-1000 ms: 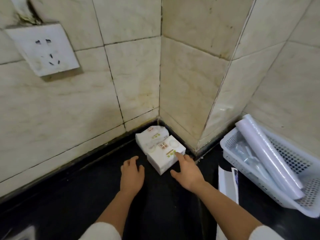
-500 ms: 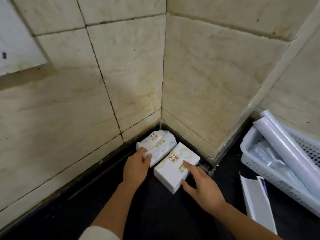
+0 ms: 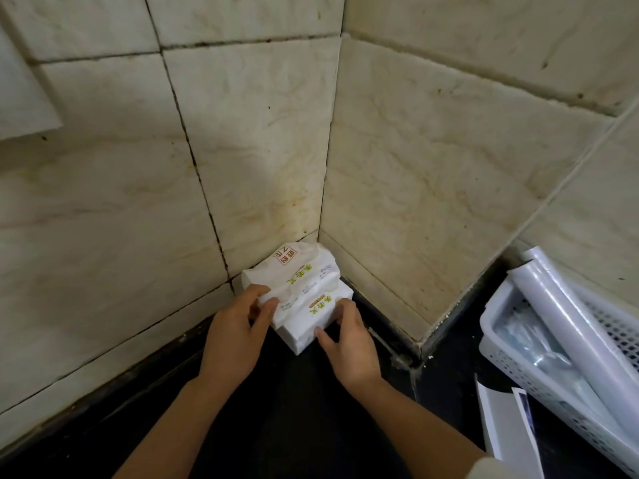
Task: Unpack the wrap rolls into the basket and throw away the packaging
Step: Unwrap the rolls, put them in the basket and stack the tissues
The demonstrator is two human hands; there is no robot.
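Two white tissue packs lie stacked in the tiled corner on the dark counter. The upper pack (image 3: 297, 273) rests partly on the lower pack (image 3: 311, 319). My left hand (image 3: 238, 337) grips the upper pack's near left end. My right hand (image 3: 349, 347) holds the lower pack's near right corner, thumb on its front. At the right edge a white perforated basket (image 3: 511, 361) holds a wrap roll (image 3: 567, 319) lying diagonally, with clear film under it. An empty white packaging box (image 3: 508, 433) lies on the counter beside the basket.
Cream wall tiles close in the corner on two sides, and a tiled pillar edge juts out between the packs and the basket. A white wall socket plate (image 3: 20, 108) shows at the far left. The black counter (image 3: 276, 426) runs toward me.
The view moved closer to the corner. The two packs lay side by side earlier; now one sits on top of the other, and both hands have closed on them.
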